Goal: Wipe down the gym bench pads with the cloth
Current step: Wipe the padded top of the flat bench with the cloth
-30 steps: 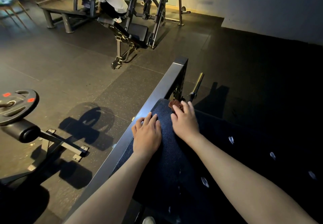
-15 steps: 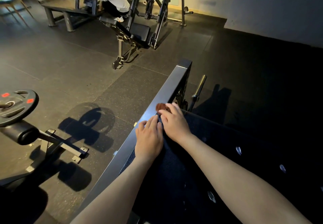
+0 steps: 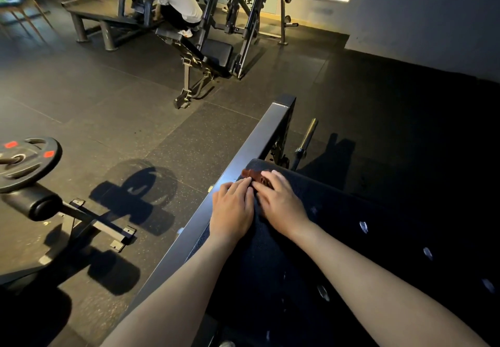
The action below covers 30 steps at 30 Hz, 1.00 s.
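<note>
Brown cloth on the dark bench pad, both hands down.
Cloth lies under the right hand's extended fingertips, pressed, not clutched; left hand flat alongside, fingers relaxed, holding nothing.

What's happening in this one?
A person is wiping a gym bench pad. The right hand presses a small brown cloth onto the pad's far end, next to the metal frame rail. The left hand lies flat at the pad's edge beside it. Someone else crouches by a machine in the background.

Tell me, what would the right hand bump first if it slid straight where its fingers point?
Likely the brown thing at its fingertips; the right hand seems to touch it. Past that, the rail.
</note>
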Motion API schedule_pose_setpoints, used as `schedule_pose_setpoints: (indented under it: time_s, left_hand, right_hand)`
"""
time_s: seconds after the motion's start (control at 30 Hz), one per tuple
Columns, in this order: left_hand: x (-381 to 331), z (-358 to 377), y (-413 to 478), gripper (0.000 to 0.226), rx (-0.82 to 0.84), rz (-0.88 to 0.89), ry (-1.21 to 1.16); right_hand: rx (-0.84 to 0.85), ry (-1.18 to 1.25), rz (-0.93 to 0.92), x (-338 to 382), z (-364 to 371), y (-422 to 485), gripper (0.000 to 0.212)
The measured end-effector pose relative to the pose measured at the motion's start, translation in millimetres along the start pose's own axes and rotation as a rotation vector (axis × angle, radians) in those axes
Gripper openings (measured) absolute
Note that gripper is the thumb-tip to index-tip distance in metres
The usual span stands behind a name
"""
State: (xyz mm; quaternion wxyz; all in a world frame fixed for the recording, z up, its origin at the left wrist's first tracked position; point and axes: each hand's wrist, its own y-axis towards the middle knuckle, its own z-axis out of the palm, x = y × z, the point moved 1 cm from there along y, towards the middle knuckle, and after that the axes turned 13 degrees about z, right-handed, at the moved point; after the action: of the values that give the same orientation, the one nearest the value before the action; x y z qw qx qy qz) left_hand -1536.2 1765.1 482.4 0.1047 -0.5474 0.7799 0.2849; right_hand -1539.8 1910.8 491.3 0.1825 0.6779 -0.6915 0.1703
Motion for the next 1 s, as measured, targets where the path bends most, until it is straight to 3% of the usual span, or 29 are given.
schedule_pose_setpoints:
  time_s: [0.17,0.27,0.37,0.43,0.5,0.6,0.7,0.8,1.0]
  left_hand:
    - [-1,-1,-18,0.036,0.032,0.031,0.092]
    - [-4,-4,-35,0.045,0.006,-0.016,0.092]
    - [-5,-7,-42,0.055,0.016,-0.041,0.083]
    - [-5,-9,-44,0.054,0.029,-0.04,0.085]
    - [-6,-11,-47,0.055,0.029,-0.018,0.108]
    - [-9,-13,-51,0.056,0.012,-0.047,0.102]
    - [-8,-13,-51,0.06,-0.025,-0.112,0.078]
    - [-2,-13,-48,0.055,-0.069,-0.105,0.057]
    - [12,-23,-52,0.05,-0.073,-0.016,0.054]
  right_hand:
    - [-0.165,-0.003,0.265,-35,-20,5,0.037]
    - [-0.199,-0.011,0.151,-15,-4,-17,0.034]
    - [-0.075,0.004,-0.069,6,10,-44,0.034]
    - [-0.009,-0.015,-0.115,-2,5,-40,0.037]
    - [-0.07,-0.052,-0.042,-17,-2,-25,0.037]
    - [-0.141,0.021,0.208,-24,-11,-13,0.038]
    - [-0.142,0.021,0.049,5,5,-30,0.034]
    - [0.044,0.036,-0.153,22,15,-41,0.036]
    - [-0.023,-0.054,0.115,20,9,13,0.043]
